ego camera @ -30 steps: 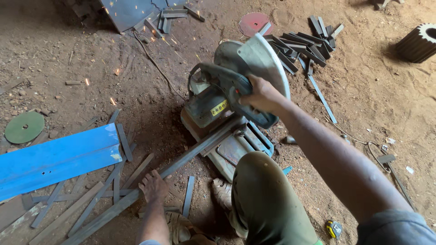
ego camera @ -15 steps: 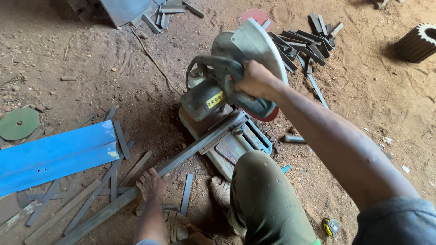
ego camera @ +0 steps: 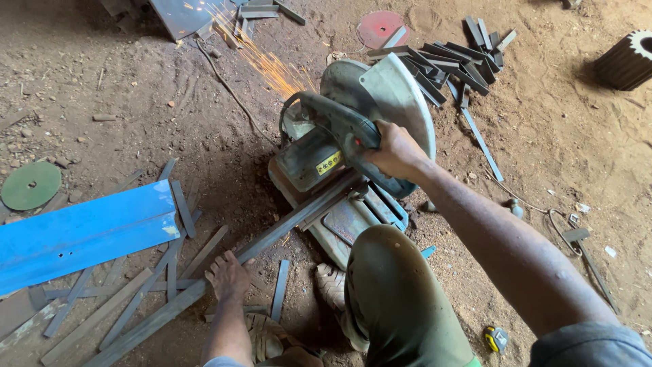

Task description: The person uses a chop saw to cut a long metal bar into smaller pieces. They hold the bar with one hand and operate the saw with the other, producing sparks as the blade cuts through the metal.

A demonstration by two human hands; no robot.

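Observation:
My right hand (ego camera: pixel 392 151) grips the dark handle of a chop saw (ego camera: pixel 339 146) that stands on the dirt floor, its grey blade guard (ego camera: pixel 394 95) tilted down. Orange sparks (ego camera: pixel 265 61) fly off behind the saw toward the upper left. A long steel bar (ego camera: pixel 272 234) runs through the saw's vise and out to the lower left. My left hand (ego camera: pixel 227 275) presses flat on that bar. My knee in olive trousers (ego camera: pixel 397 292) and my sandalled foot (ego camera: pixel 333 285) sit just in front of the saw base.
A blue metal sheet (ego camera: pixel 75 234) lies at left among several loose steel strips. A green disc (ego camera: pixel 30 185) lies far left, a red disc (ego camera: pixel 382 27) at the top. A pile of cut bar pieces (ego camera: pixel 455 58) lies behind the saw. A gear (ego camera: pixel 628 60) sits top right, a tape measure (ego camera: pixel 496 338) bottom right.
My right hand has pushed the saw head down onto the bar, and a strong stream of sparks now shoots out behind it. My left hand stays on the bar.

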